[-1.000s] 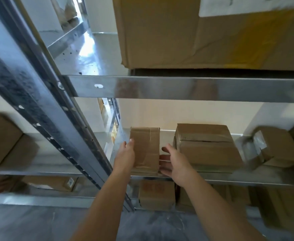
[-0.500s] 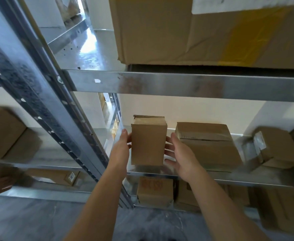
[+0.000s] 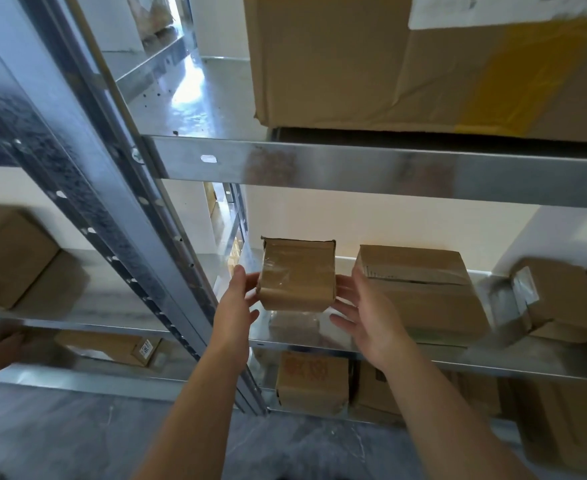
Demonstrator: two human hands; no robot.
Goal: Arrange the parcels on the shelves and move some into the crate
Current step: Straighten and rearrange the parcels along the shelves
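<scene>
Currently held item: small parcel (image 3: 297, 277), upright at frame centre, clamped between both hands over the left end of the middle shelf (image 3: 527, 365); whether its base touches the shelf cannot be told.
Grip, left: left hand (image 3: 235, 306) lies against the parcel's left face, fingers near-straight and close together, thumb raised.
Grip, right: right hand (image 3: 365, 313) presses the right face, fingers spread and nearly straight.
Reason for hold: opposed side pressure likely keeps the parcel square while it is positioned.
Neighbours: larger box (image 3: 420, 292) just right of the parcel, close behind the right hand; taped parcel (image 3: 555, 303) at right edge.
Obstructions: upright post (image 3: 119, 216) at left and upper beam (image 3: 354, 168) above limit clearance.
Destination: crate not in view.
</scene>
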